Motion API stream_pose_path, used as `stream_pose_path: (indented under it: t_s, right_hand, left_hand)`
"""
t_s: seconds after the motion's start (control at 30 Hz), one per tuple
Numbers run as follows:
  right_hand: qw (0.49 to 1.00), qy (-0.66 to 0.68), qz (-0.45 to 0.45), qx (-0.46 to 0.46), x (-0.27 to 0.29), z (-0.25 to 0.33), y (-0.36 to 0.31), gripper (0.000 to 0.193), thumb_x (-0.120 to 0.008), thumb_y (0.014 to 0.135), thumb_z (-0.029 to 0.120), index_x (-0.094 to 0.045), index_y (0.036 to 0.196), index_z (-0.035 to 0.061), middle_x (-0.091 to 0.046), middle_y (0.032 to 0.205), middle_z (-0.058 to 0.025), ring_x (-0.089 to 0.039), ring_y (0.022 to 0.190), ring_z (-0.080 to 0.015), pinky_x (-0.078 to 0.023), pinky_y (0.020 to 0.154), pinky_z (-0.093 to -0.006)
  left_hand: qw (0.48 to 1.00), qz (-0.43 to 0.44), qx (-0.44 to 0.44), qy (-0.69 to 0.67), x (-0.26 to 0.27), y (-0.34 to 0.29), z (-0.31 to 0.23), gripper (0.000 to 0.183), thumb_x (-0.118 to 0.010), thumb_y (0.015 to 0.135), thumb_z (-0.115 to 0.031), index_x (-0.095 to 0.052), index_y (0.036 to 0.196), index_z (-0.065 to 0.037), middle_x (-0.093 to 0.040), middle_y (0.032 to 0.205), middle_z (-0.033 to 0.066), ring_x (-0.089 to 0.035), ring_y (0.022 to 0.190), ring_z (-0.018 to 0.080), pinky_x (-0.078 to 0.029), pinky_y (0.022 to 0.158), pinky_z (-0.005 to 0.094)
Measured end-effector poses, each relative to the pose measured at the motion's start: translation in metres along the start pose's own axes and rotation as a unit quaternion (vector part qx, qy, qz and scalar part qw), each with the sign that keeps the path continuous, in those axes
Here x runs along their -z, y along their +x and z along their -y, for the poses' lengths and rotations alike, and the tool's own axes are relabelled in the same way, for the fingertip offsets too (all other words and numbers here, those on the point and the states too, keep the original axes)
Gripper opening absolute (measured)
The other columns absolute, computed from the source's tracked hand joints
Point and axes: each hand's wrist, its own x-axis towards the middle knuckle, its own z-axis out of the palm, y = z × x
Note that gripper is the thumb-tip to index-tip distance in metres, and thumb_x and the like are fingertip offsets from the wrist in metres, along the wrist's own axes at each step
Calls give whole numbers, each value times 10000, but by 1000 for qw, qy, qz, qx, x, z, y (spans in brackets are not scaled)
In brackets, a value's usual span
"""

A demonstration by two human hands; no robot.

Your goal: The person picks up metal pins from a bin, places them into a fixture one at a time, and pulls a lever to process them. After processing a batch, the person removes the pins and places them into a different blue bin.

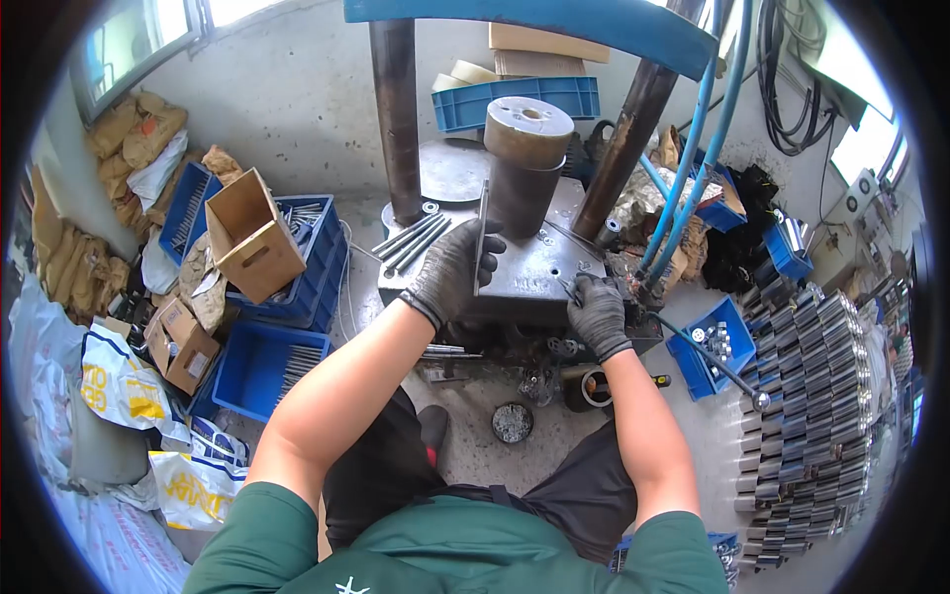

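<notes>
My left hand [450,269], in a dark grey work glove, is closed round a thin metal rod [483,233] that stands roughly upright above the front of the press table [529,272]. My right hand [598,312], gloved alike, is at the table's front right edge, fingers pinched at a small metal piece too small to name. Several metal rods [411,243] lie side by side on the table, left of my left hand. A thick steel cylinder [527,168] rises behind both hands. Small rings [545,238] lie on the plate at its foot.
Two steel columns [396,119] and a blue crossbar [534,22] frame the table. A lever with a ball end [760,401] juts out at right, near stacked metal cylinders [807,416]. Blue crates [259,366] and a cardboard box [259,243] stand left. A round bowl [513,423] sits below.
</notes>
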Motion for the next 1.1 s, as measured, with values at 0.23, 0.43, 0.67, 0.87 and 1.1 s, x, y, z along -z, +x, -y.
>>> stream_pose_path:
  t_s: [0.23,0.43,0.67,0.87,1.1]
  right_hand:
    - [992,41,-15,115,-1,3,5,223,-711,702,147,-669,913,87,-676,868,-147,-633,843,-371,-512,779,-485]
    - [987,52,-51,143,-8,-6,-1,203,-717,687,100,-627,869,90,-647,839,-138,-621,804,-373,-490,732,-499]
    - [781,585,-24,-216,22,29,0,438,-738,861,0,-644,1289,-5,-691,928,2,-614,843,-74,-528,800,-253]
    - [734,629,-6,-255,45,44,-3,622,-731,854,-13,-537,1445,-10,-698,922,-34,-642,850,-104,-539,820,-262]
    - [736,617,16,-277,51,41,-10,615,-734,857,19,-530,1434,-37,-713,905,-57,-657,807,-111,-558,777,-277]
  left_hand:
    - [994,21,51,-95,14,32,18,560,-484,1051,-519,-606,1299,-32,-644,905,57,-583,696,131,-496,573,243]
    - [986,60,81,-132,-12,34,17,571,-457,1055,-513,-598,1310,-22,-669,892,65,-599,666,130,-471,544,240]
    - [985,71,37,150,-29,19,19,379,-682,976,-268,-632,1237,2,-675,844,46,-521,529,50,-433,486,196]
    - [929,107,21,355,-41,20,48,266,-717,966,-184,-633,1168,-33,-661,917,31,-583,719,69,-525,634,229]
    - [903,154,30,401,-44,24,62,261,-698,988,-204,-624,1156,-19,-660,943,31,-619,859,87,-550,778,262]
